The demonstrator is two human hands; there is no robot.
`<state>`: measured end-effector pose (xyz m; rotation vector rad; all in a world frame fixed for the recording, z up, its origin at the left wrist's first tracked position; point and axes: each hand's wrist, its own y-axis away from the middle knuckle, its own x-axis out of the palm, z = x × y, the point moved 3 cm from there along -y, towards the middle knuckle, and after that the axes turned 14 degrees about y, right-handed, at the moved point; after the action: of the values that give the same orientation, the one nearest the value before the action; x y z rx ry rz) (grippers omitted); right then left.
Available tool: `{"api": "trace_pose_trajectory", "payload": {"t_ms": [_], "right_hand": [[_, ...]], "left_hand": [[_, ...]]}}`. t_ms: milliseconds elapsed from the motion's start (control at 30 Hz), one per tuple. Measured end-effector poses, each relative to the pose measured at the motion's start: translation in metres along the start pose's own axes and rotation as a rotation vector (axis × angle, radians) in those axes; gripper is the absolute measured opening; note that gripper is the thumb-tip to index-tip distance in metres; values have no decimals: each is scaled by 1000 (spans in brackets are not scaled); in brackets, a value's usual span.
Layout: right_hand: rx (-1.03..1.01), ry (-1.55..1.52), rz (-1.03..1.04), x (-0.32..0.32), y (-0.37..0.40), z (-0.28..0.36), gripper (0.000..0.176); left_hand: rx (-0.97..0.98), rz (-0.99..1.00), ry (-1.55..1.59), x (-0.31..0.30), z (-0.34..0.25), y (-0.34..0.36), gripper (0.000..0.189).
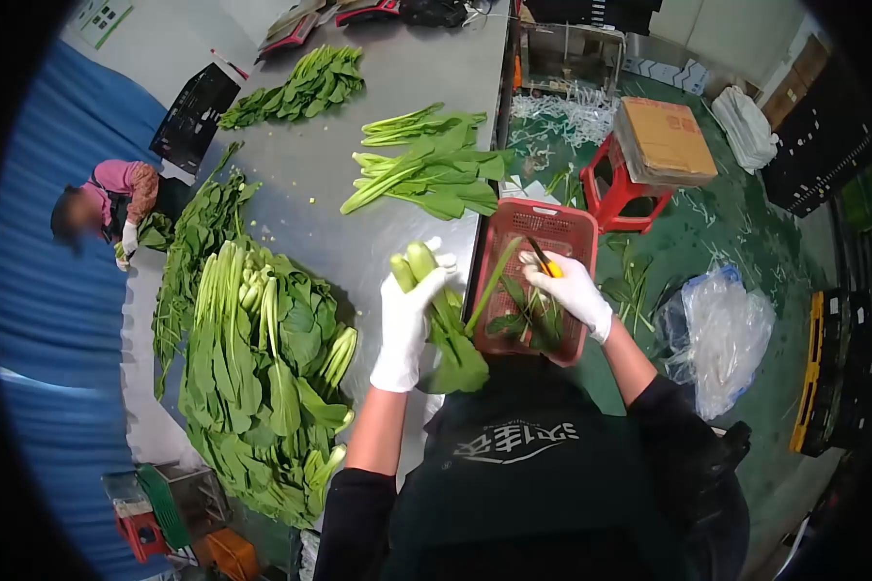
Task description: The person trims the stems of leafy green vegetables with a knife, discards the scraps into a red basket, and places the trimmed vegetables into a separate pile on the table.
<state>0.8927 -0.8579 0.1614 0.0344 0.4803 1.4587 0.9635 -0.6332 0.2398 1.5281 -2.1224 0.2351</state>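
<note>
My left hand (pixel 404 324), in a white glove, is closed around a head of leafy greens (pixel 453 341), pale stalk ends up and leaves hanging toward my apron. My right hand (pixel 576 293), gloved too, grips a small knife (pixel 545 259) with orange and black parts, over the red plastic basket (pixel 588 254). A single green stalk (pixel 494 283) slants between my hands above the basket rim. Loose trimmed leaves (pixel 543 324) lie in the basket, just below my right hand.
A big pile of greens (pixel 252 358) covers the left of the metal table (pixel 300 208). Smaller bunches (pixel 426 165) lie farther back. Across the table a person (pixel 126 198) handles greens. On the right are a cardboard box (pixel 664 136) on a red stool (pixel 630 198) and plastic wrap (pixel 722 329).
</note>
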Motion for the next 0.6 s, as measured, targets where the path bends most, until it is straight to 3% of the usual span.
{"api": "trace_pose_trajectory", "payload": {"t_ms": [67,133,167,267,333,400,467,533,600], "right_hand": [[-148,-323,65,16,-4,34,38],[-187,-233,24,17,-14,40,35],[-227,-148,-131,11,-17,42,34],[-268,133,-418,-14,-16,23,28],[-44,-11,-379,-28,-11,-8,24],[36,19,-427,-35,-5,-42,18],[50,89,-422,-37,4,-65,14],[138,56,-420,-31,13,-90,14],[168,91,-418,-27,22,-110,15]], "left_hand": [[-29,-3,244,-3,1,-12,47],[30,27,367,-19,5,-33,46],[41,-20,464,-25,3,-41,45],[107,-286,585,-42,-6,-59,28],[53,-330,775,-71,2,-87,15],[41,-343,788,-99,12,-117,14],[60,-365,797,-122,26,-150,18],[2,-538,842,-133,31,-186,20],[38,-488,866,-152,40,-239,25]]}}
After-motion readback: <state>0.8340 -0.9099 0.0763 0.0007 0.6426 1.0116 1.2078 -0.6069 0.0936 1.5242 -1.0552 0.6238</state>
